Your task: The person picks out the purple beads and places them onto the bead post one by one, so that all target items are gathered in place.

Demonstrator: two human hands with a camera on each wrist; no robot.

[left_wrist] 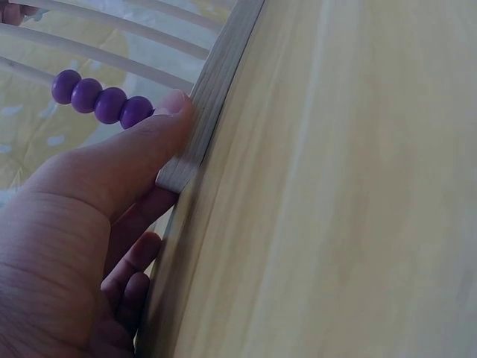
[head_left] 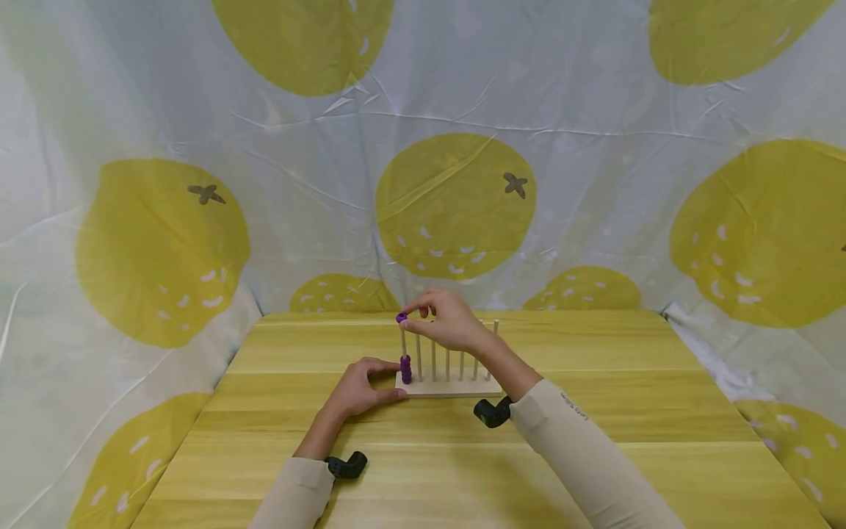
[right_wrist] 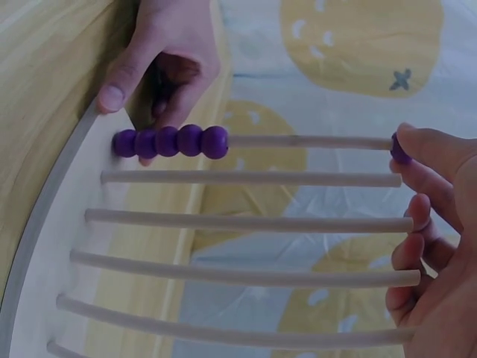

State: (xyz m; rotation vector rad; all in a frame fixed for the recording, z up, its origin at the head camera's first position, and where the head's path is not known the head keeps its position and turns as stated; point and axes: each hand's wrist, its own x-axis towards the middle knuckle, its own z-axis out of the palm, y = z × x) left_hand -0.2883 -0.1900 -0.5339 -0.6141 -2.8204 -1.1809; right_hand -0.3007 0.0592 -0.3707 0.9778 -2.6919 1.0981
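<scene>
A wooden peg stand [head_left: 452, 391] has a flat pale base and a row of upright thin pegs [right_wrist: 253, 221]. Several purple beads [right_wrist: 170, 142] are stacked at the foot of the leftmost peg. My right hand [head_left: 444, 321] pinches one more purple bead [right_wrist: 400, 148] between thumb and index finger, right at that peg's top end. With thumb and fingers on either side, my left hand [head_left: 360, 387] grips the left end of the base, close beside the stacked beads; its thumb [left_wrist: 160, 123] lies along the base's edge.
The stand sits on a wood-grain table [head_left: 423, 455], towards its far edge. Behind the table hangs a pale cloth [head_left: 311, 198] printed with big yellow fruit. A black wrist device [head_left: 348, 465] is on the left sleeve and another black device [head_left: 492, 413] on the right.
</scene>
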